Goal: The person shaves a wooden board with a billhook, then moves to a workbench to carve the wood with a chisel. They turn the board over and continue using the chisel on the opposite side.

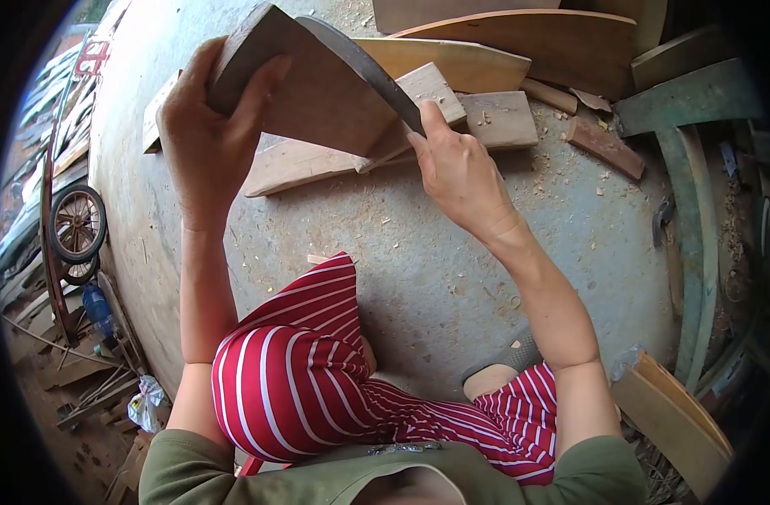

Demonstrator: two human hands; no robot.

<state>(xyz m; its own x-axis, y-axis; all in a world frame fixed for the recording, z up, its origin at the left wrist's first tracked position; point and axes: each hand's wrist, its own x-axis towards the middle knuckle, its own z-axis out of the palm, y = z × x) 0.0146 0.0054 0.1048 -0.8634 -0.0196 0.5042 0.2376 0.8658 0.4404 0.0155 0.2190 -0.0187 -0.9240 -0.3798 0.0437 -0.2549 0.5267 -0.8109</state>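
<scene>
My left hand (204, 126) is closed around the edge of a thick wooden block (318, 97), thumb on its near face, holding it up and tilted. A long, dark, curved metal blade (364, 71) arcs along the block's right side. Its near end sits in the closed fingers of my right hand (465, 172), which hides any handle. Beneath the block, pale wooden pieces lie crossed on the concrete floor, a long board (297, 164) and a shorter one (503, 119) among them.
Large curved boards (520, 46) lie at the back, near a reddish wood block (605, 147). A worn green frame (692, 105) stands right; boards (667, 417) lean below it. Left are a spoked wheel (78, 223), a blue bottle (97, 310) and scrap wood. Shavings dot the floor.
</scene>
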